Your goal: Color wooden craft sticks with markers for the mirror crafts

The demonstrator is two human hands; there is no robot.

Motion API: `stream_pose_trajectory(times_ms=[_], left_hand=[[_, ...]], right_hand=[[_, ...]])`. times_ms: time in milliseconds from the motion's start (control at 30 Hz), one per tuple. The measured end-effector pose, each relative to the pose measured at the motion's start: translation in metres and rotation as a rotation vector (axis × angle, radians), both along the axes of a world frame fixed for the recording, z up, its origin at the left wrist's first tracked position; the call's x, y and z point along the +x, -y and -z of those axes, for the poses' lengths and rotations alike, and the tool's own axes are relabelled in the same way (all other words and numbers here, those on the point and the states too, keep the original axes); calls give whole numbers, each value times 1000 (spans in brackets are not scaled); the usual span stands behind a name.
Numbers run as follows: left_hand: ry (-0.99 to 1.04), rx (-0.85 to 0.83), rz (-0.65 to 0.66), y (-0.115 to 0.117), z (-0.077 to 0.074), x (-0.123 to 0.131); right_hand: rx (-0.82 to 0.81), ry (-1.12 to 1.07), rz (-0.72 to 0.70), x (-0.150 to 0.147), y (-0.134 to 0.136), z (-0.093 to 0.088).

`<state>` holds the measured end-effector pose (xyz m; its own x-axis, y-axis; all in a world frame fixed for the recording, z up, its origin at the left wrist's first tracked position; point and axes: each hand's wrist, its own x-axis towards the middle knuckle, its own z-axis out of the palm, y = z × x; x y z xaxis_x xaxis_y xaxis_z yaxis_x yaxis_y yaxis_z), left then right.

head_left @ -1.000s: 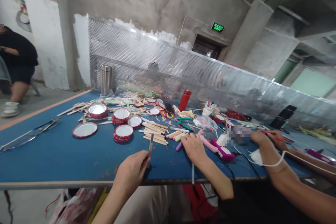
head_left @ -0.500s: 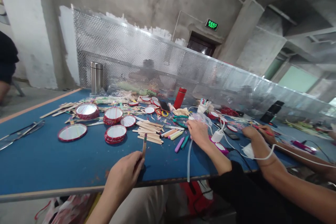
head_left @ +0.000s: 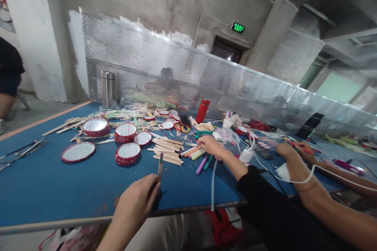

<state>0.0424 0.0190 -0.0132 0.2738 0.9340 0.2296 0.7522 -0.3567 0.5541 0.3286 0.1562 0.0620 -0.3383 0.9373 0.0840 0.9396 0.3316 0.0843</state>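
My left hand [head_left: 141, 193] grips a wooden craft stick [head_left: 160, 164] upright near the table's front edge. The stick's top end has dark and green colouring. My right hand [head_left: 209, 146] reaches over several marker pens, its fingers stretched out to the left and apart from the thumb. Below it lie an orange marker [head_left: 192, 151], a pale yellow marker [head_left: 198, 154] and a purple marker [head_left: 202, 165]. Whether its fingertips touch a pen is unclear. A pile of plain craft sticks [head_left: 167, 150] lies between the hands.
Round red-rimmed mirrors [head_left: 78, 152] lie singly and in stacks on the blue table [head_left: 88, 192]. A steel flask [head_left: 108, 89] and red bottle [head_left: 202, 111] stand behind. White cables and a charger [head_left: 245, 154] lie right, near another person's arm [head_left: 303, 184]. A perforated metal screen [head_left: 141, 55] lines the back.
My right hand has moved left, from beside the green-handled pliers to above the markers. My left hand still holds the craft stick, slightly lower and further left in view.
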Motion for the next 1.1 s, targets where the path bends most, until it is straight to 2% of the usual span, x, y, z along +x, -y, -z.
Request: stream_pose_trajectory(times_ms=[133,300,533,667,800,900,967,1033,1100], left_hand=[[-8,14,-13,1,-2,0],[-15,42,-30,3,-3,2],[-56,37,-53,3,-4,4],[-49,25,-62,4,-7,4],[-62,-5,-57,5,-13,4],[-50,-12,-44,5,-14,3],[-32,-8,-37,5,-13,3],[-17,4,-30,5,-13,2],[-14,18,-25,6,-13,2]], right_hand=[[-8,71,-83,-16,3,5],[31,224,-179,-37,10,1],[-10,393,-261,-56,-6,-1],[-10,415,-288,-59,-9,2],[57,367,-273,-56,-5,1],[180,274,-188,-52,6,-8],[282,185,-114,-51,24,-14],[381,78,-58,-57,50,-16],[480,-84,-51,-71,84,-8]])
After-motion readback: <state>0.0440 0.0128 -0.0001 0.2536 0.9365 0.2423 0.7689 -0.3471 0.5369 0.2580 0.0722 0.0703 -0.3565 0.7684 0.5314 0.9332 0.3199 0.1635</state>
